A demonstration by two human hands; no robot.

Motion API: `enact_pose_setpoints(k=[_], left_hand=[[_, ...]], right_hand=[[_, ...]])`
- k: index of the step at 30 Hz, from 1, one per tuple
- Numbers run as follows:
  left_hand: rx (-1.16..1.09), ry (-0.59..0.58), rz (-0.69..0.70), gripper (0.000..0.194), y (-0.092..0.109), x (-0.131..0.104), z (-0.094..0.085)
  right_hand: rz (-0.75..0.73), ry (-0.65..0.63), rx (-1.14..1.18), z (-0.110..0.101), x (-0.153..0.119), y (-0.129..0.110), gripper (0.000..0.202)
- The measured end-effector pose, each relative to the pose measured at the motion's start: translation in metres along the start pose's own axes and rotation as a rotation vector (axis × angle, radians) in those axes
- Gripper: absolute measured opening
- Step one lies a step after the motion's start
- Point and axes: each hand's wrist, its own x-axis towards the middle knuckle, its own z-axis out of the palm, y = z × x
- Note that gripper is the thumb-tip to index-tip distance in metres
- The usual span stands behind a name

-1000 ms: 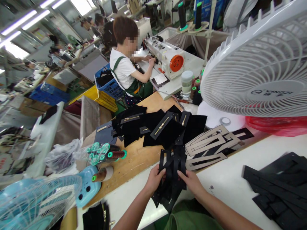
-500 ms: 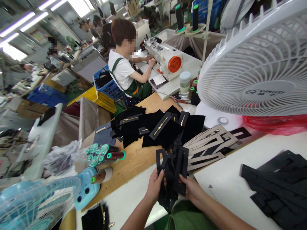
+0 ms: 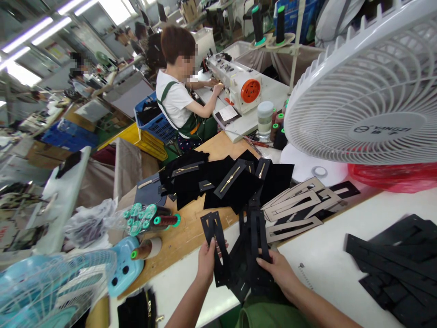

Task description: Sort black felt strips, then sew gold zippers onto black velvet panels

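Left hand [image 3: 207, 260] is closed on a flat black slotted strip [image 3: 224, 274], thumb on top, fingers behind. Well to that hand's left: light-blue fan [image 3: 37, 291] w/ a white wire cage. Btwn fan & hand, lower down, sits a black cloth piece [image 3: 134, 310] w/ gold-coloured metal trim; farther up, a brown thread cone [image 3: 142, 250] & green-ended thread spools in clear plastic [image 3: 140, 219] on the light-brown wooden tabletop [image 3: 191, 230]. Beyond both hands, a pile of black fabric pieces w/ gold-coloured zips [image 3: 232, 184]; past it, a person in a white tee & green apron [image 3: 177, 98] works at a white sewing machine w/ orange wheel [image 3: 235, 82].

Btwn the hands, more flat black pieces [image 3: 239, 262] hang, overlapping. Right hand [image 3: 279, 269] grips a bunch of black slotted strips [image 3: 258, 232], thumb over the front. Just beyond that hand: beige slotted card frames [image 3: 295, 230], overlapping. Farther up to its right, a big white fan [image 3: 368, 114]; well right, a heap of flat black pieces [image 3: 399, 264] on the white tabletop [image 3: 321, 255].
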Motion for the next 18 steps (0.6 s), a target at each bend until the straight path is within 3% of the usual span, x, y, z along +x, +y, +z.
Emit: enact_pose_setpoints(k=[3, 6, 12, 15, 18], left_hand=[[0.085, 0.040, 0.018, 0.053, -0.001, 0.008, -0.010], [0.189, -0.003, 0.035, 0.050, -0.013, 0.011, -0.003], [0.446, -0.054, 0.150, 0.026, -0.046, 0.012, 0.017], [0.532, -0.025, 0.213, 0.012, -0.058, 0.012, 0.018], [0.572, -0.009, 0.228, 0.013, -0.064, 0.010, 0.017]], right_hand=[[-0.059, -0.056, -0.069, -0.007, -0.015, -0.012, 0.065], [-0.070, -0.116, -0.132, -0.018, -0.029, -0.024, 0.055], [0.033, 0.045, -0.040, -0.044, -0.044, -0.036, 0.042], [0.026, 0.072, 0.011, -0.045, -0.046, -0.036, 0.040], [0.027, 0.078, 0.084, -0.042, -0.045, -0.035, 0.038]])
